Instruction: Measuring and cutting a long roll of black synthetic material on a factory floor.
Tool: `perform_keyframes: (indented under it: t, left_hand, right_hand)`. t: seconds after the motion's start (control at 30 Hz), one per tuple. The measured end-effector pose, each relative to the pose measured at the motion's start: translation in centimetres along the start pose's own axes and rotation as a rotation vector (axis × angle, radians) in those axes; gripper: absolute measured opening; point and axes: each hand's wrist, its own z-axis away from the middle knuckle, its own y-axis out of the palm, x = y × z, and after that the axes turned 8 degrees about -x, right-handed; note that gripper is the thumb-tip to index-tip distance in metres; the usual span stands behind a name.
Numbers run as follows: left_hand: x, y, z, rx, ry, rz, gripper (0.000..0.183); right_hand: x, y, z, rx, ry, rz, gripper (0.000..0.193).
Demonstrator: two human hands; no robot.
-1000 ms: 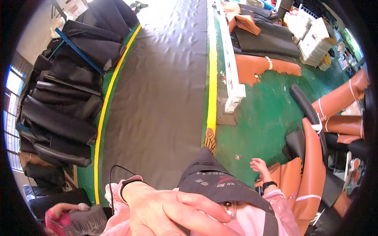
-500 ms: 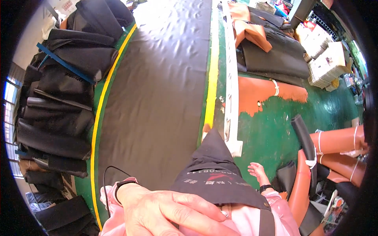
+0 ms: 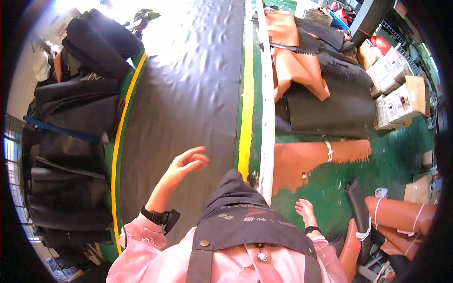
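Note:
My left hand [image 3: 188, 162] is held out over a long black sheet [image 3: 174, 113] that covers the green floor ahead. Its fingers are slightly bent and apart, with nothing in them. Low at my right side hangs my right hand [image 3: 306, 210], fingers loose and spread, also empty. Both wrists wear black bands. A dark apron [image 3: 255, 228] covers my front over pink sleeves. The nearest thing to my right hand is the ragged-edged orange-brown sheet [image 3: 325, 153], tied with a white cord and lying on the floor beyond it.
Black folded sheets and rolls [image 3: 71, 165] are piled along the left. A yellow floor line [image 3: 245, 113] and a white rail [image 3: 267, 118] run along the right of the sheet. Tied orange-brown rolls [image 3: 401, 214], a black roll [image 3: 356, 203] and stacked cartons [image 3: 401, 104] occupy the right side.
My left hand has moved from close in front of my chest out over the black sheet. The surroundings have shifted down in view, and my right hand stays low at my side.

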Motion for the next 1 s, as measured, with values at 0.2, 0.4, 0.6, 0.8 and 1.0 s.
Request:
perform_keyframes:
  t: [0.2,0.4,0.6,0.8,1.0]
  left_hand:
    - [19.7,-13.0,-12.8,-0.392,-0.585,0.024,0.047]
    - [17.1,-15.8,-25.4,-0.673,-0.901,-0.084,0.037]
    - [6.1,-17.6,-49.9,-0.496,-0.671,-0.194,0.041]
    - [-4.9,-18.5,-75.5,-0.394,-0.378,-0.258,0.04]
    - [-12.6,-21.0,-90.4,-0.299,-0.5,-0.399,0.037]
  right_hand:
    - [20.1,9.5,-9.7,0.09,-0.163,-0.046,0.024]
    - [33.0,14.6,-17.0,-0.013,0.034,-0.066,0.023]
    - [49.4,22.3,-22.6,0.069,0.003,-0.104,0.022]
    - [64.4,27.4,-32.2,0.103,0.023,-0.136,0.023]
    - [81.4,32.8,-44.7,-0.051,0.036,-0.248,0.022]
